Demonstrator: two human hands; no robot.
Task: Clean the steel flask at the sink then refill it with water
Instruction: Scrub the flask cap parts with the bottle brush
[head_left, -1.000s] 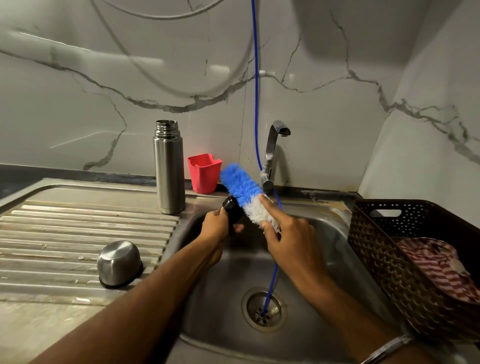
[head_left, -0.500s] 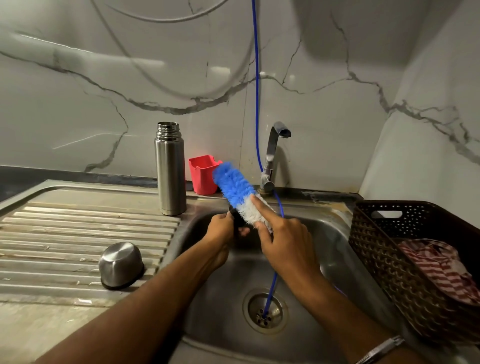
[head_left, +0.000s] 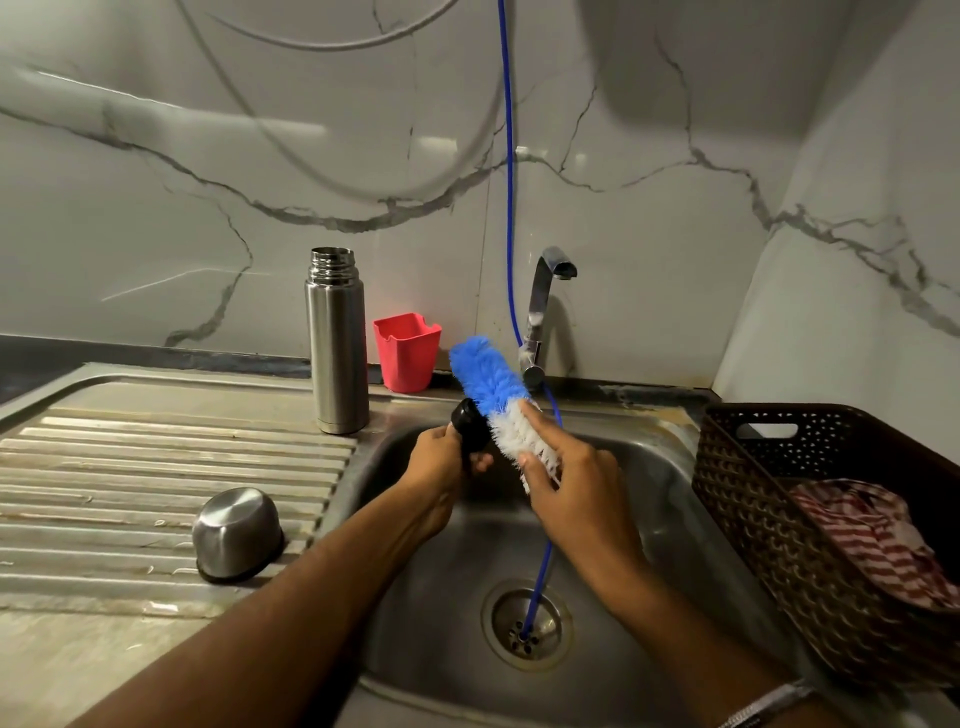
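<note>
Two hands over the sink basin (head_left: 675, 499). Left hand (head_left: 436, 467) curled tight around one small black stopper-like piece (head_left: 470, 426); cannot tell exactly what the piece is. Right hand (head_left: 571, 488) closed on one bottle brush (head_left: 493, 395), index finger laid along the white bristles, thumb pressed from below; blue bristle end tilted up and back, toward the tap. Black piece just beside the brush, at the seam of blue and white.

One steel flask (head_left: 336, 343) upright and uncapped, on the sink's rim left of the basin, well apart from both hands. One red plastic cup (head_left: 407, 351) just right of the flask, against the wall. One steel cap (head_left: 236, 532) upside down on the ribbed drainboard (head_left: 130, 467), left of the basin. One tap (head_left: 543, 306) behind the basin. One blue hose (head_left: 509, 182) down the wall, past the tap, end in the drain (head_left: 527, 623). One brown woven basket (head_left: 779, 519) right of the basin, with one red-and-white striped cloth (head_left: 872, 540) inside.
</note>
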